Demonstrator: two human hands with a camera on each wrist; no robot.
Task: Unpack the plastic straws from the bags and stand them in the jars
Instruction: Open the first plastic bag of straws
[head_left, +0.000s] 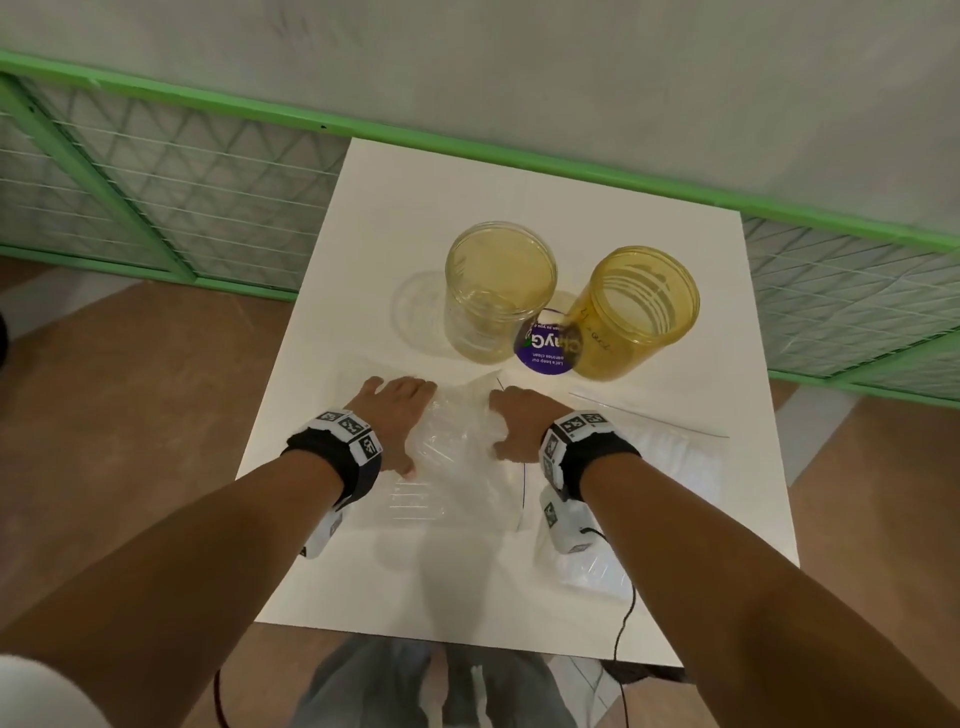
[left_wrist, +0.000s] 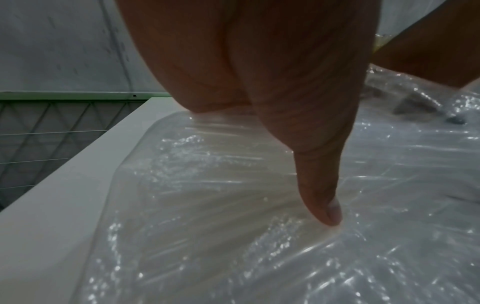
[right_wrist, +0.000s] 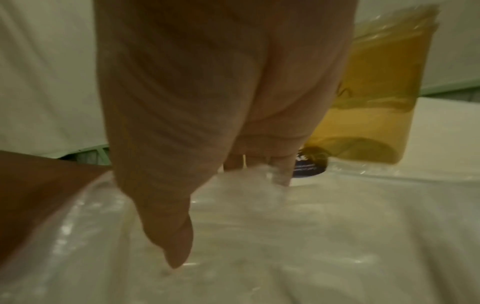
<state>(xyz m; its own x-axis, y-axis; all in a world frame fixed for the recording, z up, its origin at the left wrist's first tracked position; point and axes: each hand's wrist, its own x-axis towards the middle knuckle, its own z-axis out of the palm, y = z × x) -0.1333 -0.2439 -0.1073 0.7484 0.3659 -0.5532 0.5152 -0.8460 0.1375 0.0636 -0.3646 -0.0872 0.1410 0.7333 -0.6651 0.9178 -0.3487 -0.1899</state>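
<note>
A clear plastic bag of straws (head_left: 457, 431) lies in the middle of the white table (head_left: 519, 197). My left hand (head_left: 410, 426) grips its left side, and the left wrist view shows the thumb (left_wrist: 322, 195) pushed down into the bag (left_wrist: 207, 205). My right hand (head_left: 506, 423) grips the right side, its fingers (right_wrist: 280, 170) and thumb dug into the plastic (right_wrist: 311, 236), which bunches up between the hands. Behind the bag stand a pale clear jar (head_left: 498, 291) and a yellow jar (head_left: 634, 312), also yellow jar (right_wrist: 376, 102), both upright with no straws inside.
A round purple label (head_left: 545, 351) lies between the jars. More clear bags (head_left: 670, 452) lie on the right side of the table. A green-framed mesh fence (head_left: 156, 197) runs behind the table. The table's left edge (left_wrist: 64, 185) is close to my left hand.
</note>
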